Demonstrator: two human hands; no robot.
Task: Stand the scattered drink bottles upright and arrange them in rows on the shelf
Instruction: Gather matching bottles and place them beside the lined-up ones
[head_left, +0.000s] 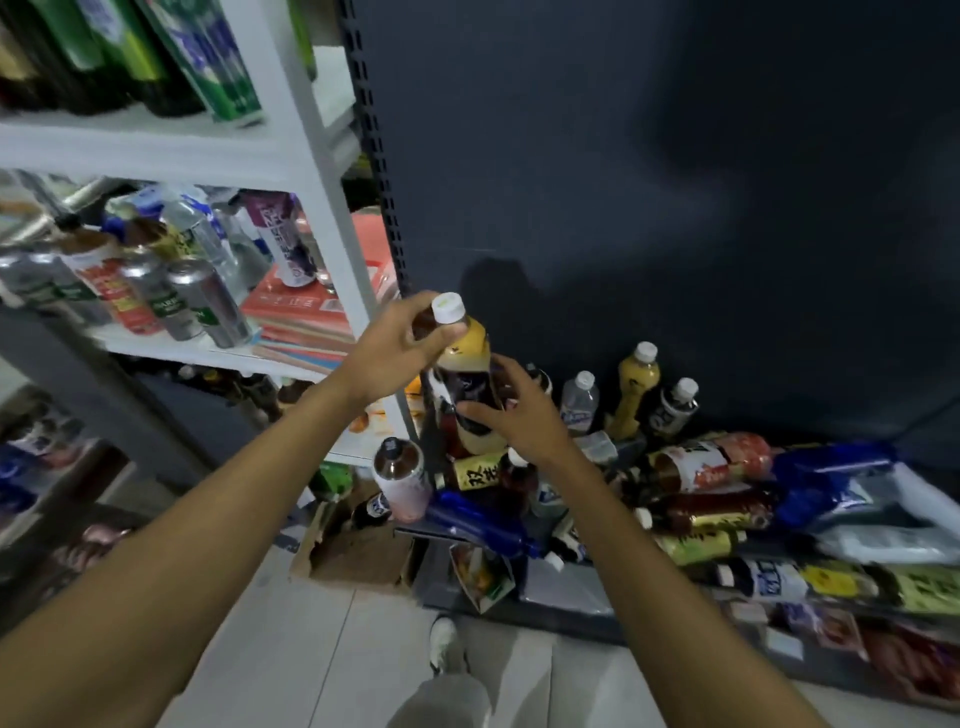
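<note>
A: What has the left hand (395, 353) got?

B: It grips the neck of a dark bottle with a white cap (467, 374), fingers curled around it just under the cap (448, 307). The bottle is upright, held in the air above the low shelf (571, 597).

A: And the right hand (511, 410)?

B: Lower down on the same bottle. Its fingers are spread and laid against the label on the bottle's body, the thumb on the near side. So both hands are on one bottle, left above, right below.

A: Where are the other bottles?

B: Past the right hand, against the dark back panel (675, 182), four stand upright in a row: a clear one (579, 400), a yellow one (635, 384), a dark one with a white label (675, 408), and one mostly hidden behind the right hand. Below and to the right of that hand the rest lie on their sides in a heap, among them a red-labelled bottle (706, 462) and a blue bottle (483, 519). Below the left hand a pink-labelled bottle with a dark cap (401, 480) stands tilted.

A: Anything to the left?

B: Beyond the left forearm, a white rack (332, 218) carries silver cans (205, 304) and stacked books (311, 317).
</note>
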